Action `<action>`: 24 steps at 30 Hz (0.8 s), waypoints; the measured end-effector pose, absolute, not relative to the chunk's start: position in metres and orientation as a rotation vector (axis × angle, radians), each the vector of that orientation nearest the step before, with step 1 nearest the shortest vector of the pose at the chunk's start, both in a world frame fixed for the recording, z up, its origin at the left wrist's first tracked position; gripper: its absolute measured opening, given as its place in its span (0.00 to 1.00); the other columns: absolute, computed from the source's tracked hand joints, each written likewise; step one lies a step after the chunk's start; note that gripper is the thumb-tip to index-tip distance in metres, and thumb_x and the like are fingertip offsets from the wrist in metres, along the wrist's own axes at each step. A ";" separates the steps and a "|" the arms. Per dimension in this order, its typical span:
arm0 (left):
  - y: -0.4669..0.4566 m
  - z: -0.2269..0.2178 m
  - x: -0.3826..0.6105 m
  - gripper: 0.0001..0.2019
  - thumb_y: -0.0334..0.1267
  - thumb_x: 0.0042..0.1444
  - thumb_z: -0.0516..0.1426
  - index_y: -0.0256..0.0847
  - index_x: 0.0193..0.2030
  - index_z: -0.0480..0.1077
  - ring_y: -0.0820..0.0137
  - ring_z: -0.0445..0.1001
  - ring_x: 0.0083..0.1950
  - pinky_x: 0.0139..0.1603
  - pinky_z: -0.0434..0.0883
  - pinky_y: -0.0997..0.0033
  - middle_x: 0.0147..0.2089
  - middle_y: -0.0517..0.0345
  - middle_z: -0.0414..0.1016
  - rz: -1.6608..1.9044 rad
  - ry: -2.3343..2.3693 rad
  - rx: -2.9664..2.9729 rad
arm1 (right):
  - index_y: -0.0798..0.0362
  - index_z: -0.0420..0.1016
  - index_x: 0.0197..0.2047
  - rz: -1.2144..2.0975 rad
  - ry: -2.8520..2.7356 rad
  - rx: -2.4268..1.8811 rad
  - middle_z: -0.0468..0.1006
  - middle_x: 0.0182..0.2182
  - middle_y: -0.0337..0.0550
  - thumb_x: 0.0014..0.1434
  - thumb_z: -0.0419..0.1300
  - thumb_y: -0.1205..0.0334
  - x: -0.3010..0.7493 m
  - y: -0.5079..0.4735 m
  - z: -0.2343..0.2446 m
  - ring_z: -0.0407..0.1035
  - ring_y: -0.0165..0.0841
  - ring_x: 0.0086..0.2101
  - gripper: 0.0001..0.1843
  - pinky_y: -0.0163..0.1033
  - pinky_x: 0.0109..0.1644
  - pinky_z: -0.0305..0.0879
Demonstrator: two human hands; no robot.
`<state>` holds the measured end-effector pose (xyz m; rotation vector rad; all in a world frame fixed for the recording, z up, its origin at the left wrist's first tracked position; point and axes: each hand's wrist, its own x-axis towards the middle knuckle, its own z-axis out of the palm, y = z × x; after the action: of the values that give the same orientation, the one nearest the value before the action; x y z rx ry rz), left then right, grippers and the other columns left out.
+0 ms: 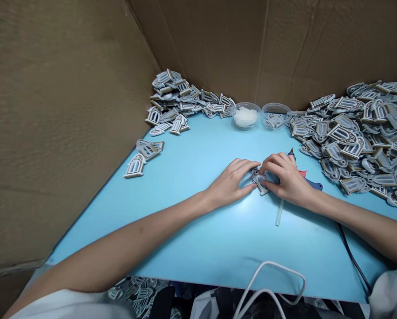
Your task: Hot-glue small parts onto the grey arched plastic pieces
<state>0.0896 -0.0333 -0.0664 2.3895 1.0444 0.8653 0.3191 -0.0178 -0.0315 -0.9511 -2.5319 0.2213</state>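
Observation:
A small grey-white arched window-shaped piece (260,188) lies on the blue tabletop between my hands. My left hand (231,184) holds its left side, thumb at the lower edge and fingertips at the top. Over the piece's right side, my right hand (286,181) closes thumb and fingers on it; whether something small is also pinched there is hidden. Partly under my right hand lies a glue gun (313,184) with a blue body and a red part. A translucent glue stick (279,213) sticks out toward me below that hand.
Similar arched pieces form a large pile (351,133) at right and a smaller one (185,99) at back left. Several lie at left (135,165). Two clear tubs (246,116) stand at the back. Cardboard walls (212,44) enclose the table. A white cable (281,264) loops in front.

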 end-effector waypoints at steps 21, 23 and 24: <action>-0.033 -0.063 0.090 0.10 0.34 0.66 0.58 0.40 0.50 0.79 0.61 0.74 0.55 0.60 0.73 0.54 0.53 0.48 0.78 0.851 0.959 2.455 | 0.52 0.73 0.40 0.493 -2.293 -1.688 0.77 0.30 0.45 0.60 0.56 0.58 0.382 -0.015 -0.015 0.69 0.40 0.30 0.08 0.42 0.34 0.59; -0.033 -0.061 0.090 0.10 0.34 0.65 0.59 0.41 0.50 0.79 0.62 0.74 0.54 0.60 0.73 0.55 0.53 0.49 0.78 0.851 0.970 2.436 | 0.50 0.71 0.35 0.813 -1.999 -1.463 0.72 0.25 0.40 0.63 0.57 0.49 0.384 -0.010 -0.021 0.66 0.37 0.27 0.13 0.41 0.34 0.61; -0.033 -0.061 0.090 0.09 0.35 0.65 0.59 0.41 0.49 0.79 0.62 0.74 0.54 0.60 0.73 0.55 0.52 0.49 0.78 0.852 0.971 2.425 | 0.49 0.71 0.34 0.928 -1.860 -1.346 0.72 0.24 0.39 0.63 0.58 0.46 0.384 -0.010 -0.025 0.65 0.36 0.27 0.15 0.41 0.34 0.62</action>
<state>0.0905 -0.0334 -0.0605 2.4250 0.9714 0.8524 0.3836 -0.0100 -0.0252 -1.3457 -1.8600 0.9279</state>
